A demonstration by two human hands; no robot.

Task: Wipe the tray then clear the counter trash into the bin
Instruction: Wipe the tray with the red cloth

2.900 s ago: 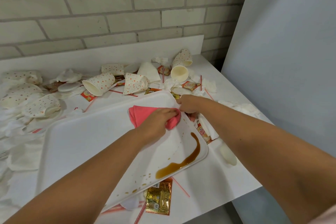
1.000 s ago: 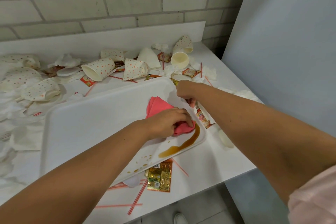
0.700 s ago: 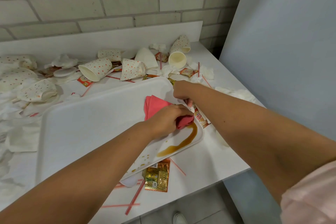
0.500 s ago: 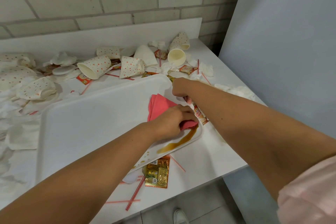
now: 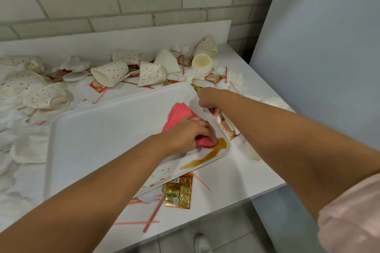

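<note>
Left hand point(image 5: 188, 132) has slid down the tray point(image 5: 102, 129) since a few seconds back, its grip clamped on the pink cloth point(image 5: 178, 116). The cloth's leading edge now touches the top of the brown spill point(image 5: 205, 157), where earlier it sat well clear of it. The streak itself looks unchanged along the tray's near right corner. Right hand point(image 5: 206, 98) stays put, fingers curled over the far right rim. The tray lies flat on the counter point(image 5: 236, 176), with spotted cups point(image 5: 111, 73) behind it and a gold sachet point(image 5: 178, 193) just beside its near edge.
</note>
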